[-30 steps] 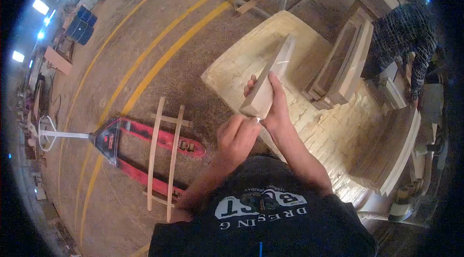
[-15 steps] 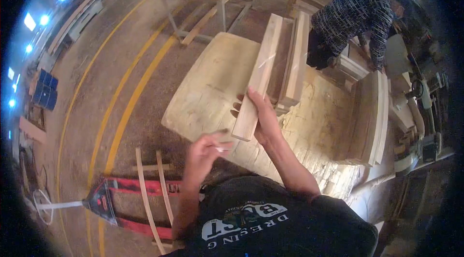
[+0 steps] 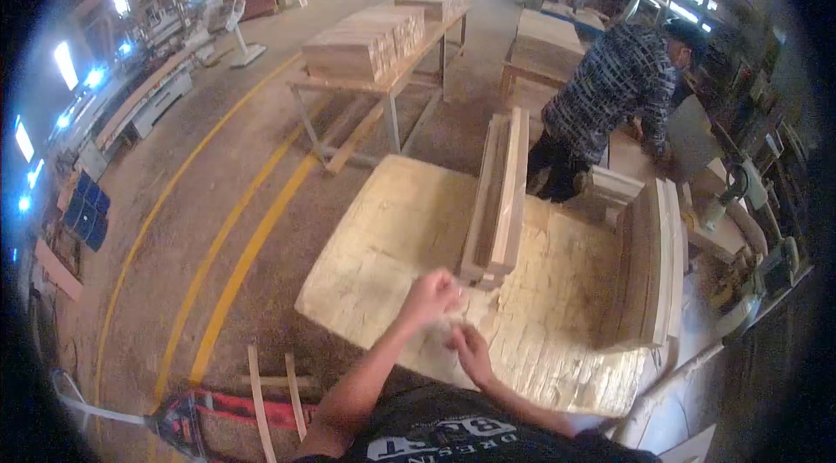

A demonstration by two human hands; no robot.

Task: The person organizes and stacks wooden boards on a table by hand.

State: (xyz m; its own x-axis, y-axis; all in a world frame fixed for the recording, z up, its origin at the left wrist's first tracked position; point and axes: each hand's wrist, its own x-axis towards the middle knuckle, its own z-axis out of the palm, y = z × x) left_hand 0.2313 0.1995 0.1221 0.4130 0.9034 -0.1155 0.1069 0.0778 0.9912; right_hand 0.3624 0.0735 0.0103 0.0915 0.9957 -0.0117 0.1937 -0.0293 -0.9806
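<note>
On pale board (image 3: 383, 236), stacked wooden planks (image 3: 498, 202), long, light-brown

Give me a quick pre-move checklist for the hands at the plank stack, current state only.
1. Left hand close to the near end of the plank stack: ok.
2. Right hand free of any plank: ok, it sits over the pale platform.
3. Anything small pinched between the hands: cannot tell, blurred.
4. Stack lying flat and even: ok.
5. Co-worker apart from the stack's far end: ok, bent over another bench.
6. Curved boards on the right apart from both hands: ok.
</note>
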